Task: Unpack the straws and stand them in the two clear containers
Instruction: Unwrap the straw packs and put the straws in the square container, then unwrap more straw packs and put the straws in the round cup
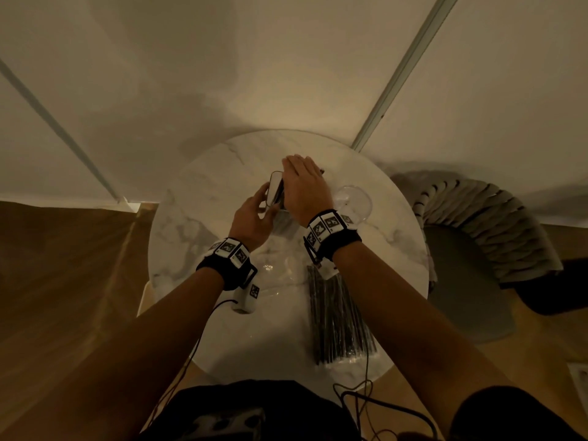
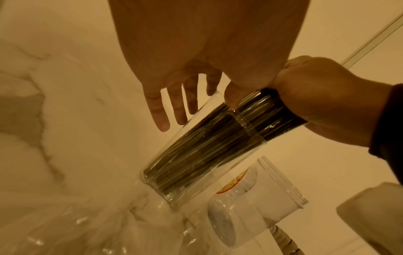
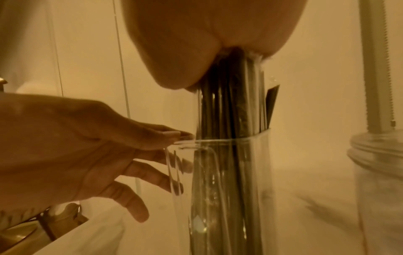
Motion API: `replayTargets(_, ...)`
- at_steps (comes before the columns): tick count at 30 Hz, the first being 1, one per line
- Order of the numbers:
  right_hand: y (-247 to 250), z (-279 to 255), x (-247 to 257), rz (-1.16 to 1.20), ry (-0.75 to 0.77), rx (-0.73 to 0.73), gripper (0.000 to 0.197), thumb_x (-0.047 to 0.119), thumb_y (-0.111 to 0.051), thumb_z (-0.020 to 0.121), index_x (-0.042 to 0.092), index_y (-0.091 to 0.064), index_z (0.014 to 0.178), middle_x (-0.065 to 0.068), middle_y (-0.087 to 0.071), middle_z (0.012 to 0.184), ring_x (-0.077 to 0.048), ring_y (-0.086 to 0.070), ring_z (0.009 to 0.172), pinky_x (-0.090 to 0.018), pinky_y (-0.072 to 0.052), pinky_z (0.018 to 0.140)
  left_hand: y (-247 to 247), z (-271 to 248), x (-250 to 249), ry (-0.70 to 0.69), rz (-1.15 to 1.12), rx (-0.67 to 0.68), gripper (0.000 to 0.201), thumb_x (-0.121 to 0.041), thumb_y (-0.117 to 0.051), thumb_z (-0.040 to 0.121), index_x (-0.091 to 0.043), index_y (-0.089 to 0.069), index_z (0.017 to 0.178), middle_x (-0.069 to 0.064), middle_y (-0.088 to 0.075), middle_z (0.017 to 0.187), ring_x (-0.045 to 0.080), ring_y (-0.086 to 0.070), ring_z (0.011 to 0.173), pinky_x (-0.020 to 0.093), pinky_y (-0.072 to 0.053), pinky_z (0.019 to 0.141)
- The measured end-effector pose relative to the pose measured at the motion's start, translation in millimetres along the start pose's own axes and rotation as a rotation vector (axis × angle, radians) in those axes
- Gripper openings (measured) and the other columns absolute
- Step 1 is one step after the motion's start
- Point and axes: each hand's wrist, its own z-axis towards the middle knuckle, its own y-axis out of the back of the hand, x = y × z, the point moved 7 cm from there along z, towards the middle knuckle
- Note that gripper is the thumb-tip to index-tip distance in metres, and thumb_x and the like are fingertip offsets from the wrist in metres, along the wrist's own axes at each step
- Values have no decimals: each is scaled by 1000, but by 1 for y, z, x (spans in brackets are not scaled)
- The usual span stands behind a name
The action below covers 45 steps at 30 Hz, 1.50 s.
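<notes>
While both hands meet over the marble table [image 1: 197,198], the notes run so.

Right hand [image 1: 304,189]: fingers curled round the upper part of a bundle of black straws [image 3: 231,107], gripping it from above; the straw tops are hidden in the palm.

Straws in hand: lower ends down inside the clear glass container [image 2: 196,148], upper part sticking out past its rim.

Left hand [image 1: 254,214]: fingers spread and nearly straight, tips touching the container's side just under the rim [image 3: 218,140]; nothing gripped.

Glass container: at mid-table, between the two hands, directly under the right palm; whether it stands upright or tilted, cannot tell.

Second container [image 1: 353,202]: clear jar with threaded neck [image 3: 375,148], holding no straws, just right of the first, under the right wrist.

Packed straws [image 1: 340,316]: black, in clear wrap, lying flat near the table's near edge, below the right forearm.

Loose clear wrap [image 1: 280,278]: on the table between the forearms.
</notes>
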Motion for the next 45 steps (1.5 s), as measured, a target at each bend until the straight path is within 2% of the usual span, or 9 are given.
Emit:
replayTargets(4, 9, 2, -3, 150, -33, -90, 45, 32, -37, 103, 6, -52, 137, -11, -56, 138, -27, -47, 131, -40, -26, 119, 0, -1, 0, 25, 1, 24, 60, -43, -55, 96, -32, -32, 151, 3, -58, 135, 18, -65, 108, 35, -52, 93)
replayTargets(8, 21, 4, -9, 440, -119, -47, 51, 43, -35, 105, 14, -45, 145, -7, -48, 150, -22, -36, 143, -40, -17, 123, 1, -3, 2, 54, 17, 102, 62, -53, -49, 96, -33, -29, 151, 0, -57, 138, 17, -61, 114, 36, -50, 97)
replayTargets(11, 53, -9, -11, 516, -146, -213, 46, 41, -39, 104, 17, -48, 142, -3, -49, 148, -19, -36, 141, -39, -21, 121, 5, -10, 8, 83, -1, 123, 69, -63, -44, 94, -26, -30, 151, -2, -55, 138, 15, -57, 116, 36, -49, 97)
replayTargets(18, 76, -100, -37, 610, -314, -610, 15, 9, -53, 96, 12, -67, 100, 1, -65, 99, -15, -56, 93, -27, -47, 81, 6, -48, 49, 108, 223, 89, 21, -31, -55, 97, -14, -66, 104, 8, -67, 100, 27, -62, 90, 36, -49, 82)
replayTargets(22, 24, -169, -50, 612, -482, -428, 24, 1, -56, 88, 23, -65, 89, 10, -60, 91, -10, -53, 89, -21, -42, 81, -21, -81, 66, 42, 366, 243, 15, -31, -57, 92, -25, -67, 102, 0, -62, 96, 23, -58, 91, 38, -48, 85)
replayTargets(26, -43, -235, -65, 548, -655, -160, 26, -2, -56, 85, 16, -70, 98, 2, -60, 94, -24, -50, 94, -40, -47, 86, -49, -106, 73, 9, 525, 399, 28, -34, -57, 89, -29, -63, 116, 1, -58, 114, 26, -52, 107, 43, -43, 94)
replayTargets(29, -74, -269, -72, 482, -682, 8, 37, 6, -59, 84, 17, -65, 119, -9, -61, 119, -31, -48, 107, -50, -47, 93, -64, -116, 73, -3, 575, 452, 27, -33, -54, 90, -29, -62, 116, 0, -56, 117, 27, -50, 110, 44, -41, 96)
replayTargets(34, -109, -302, -78, 394, -597, 375, 71, 36, -67, 88, 32, -34, 150, -2, -20, 162, -32, -24, 141, -53, -35, 112, -83, -120, 68, -12, 583, 443, 31, -34, -51, 86, -26, -66, 112, 4, -59, 116, 31, -53, 109, 44, -43, 97)
replayTargets(45, -110, -315, -138, 645, -546, 381, 66, 30, -80, 77, 27, -48, 135, -8, -35, 132, -31, -40, 124, -44, -43, 109, -159, -124, 5, 65, 397, 314, 23, -29, -56, 89, -19, -66, 107, 3, -62, 102, 27, -55, 98, 42, -47, 90)
